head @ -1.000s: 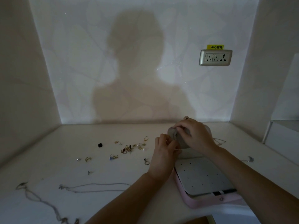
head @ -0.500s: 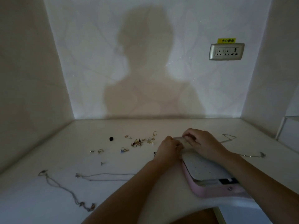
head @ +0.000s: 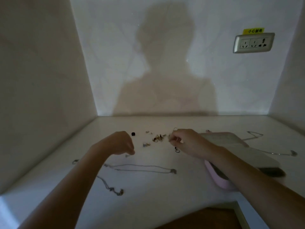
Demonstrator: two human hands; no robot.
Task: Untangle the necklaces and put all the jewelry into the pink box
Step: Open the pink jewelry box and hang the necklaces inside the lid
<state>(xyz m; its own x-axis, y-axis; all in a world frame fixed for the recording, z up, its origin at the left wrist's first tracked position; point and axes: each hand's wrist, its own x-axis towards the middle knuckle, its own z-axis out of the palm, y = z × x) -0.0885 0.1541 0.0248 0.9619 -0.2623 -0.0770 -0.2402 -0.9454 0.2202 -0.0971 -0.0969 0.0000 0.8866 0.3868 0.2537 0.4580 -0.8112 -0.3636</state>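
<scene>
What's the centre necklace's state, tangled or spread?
Spread: the necklace lies as one long narrow loop on the tabletop, left of the pink box.

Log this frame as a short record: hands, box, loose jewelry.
left hand: fingers curled, grip unclear
right hand: curled over the small jewelry pile, grip unclear
pink box: on the table, right of the pile
necklaces: lying loose on the table
</scene>
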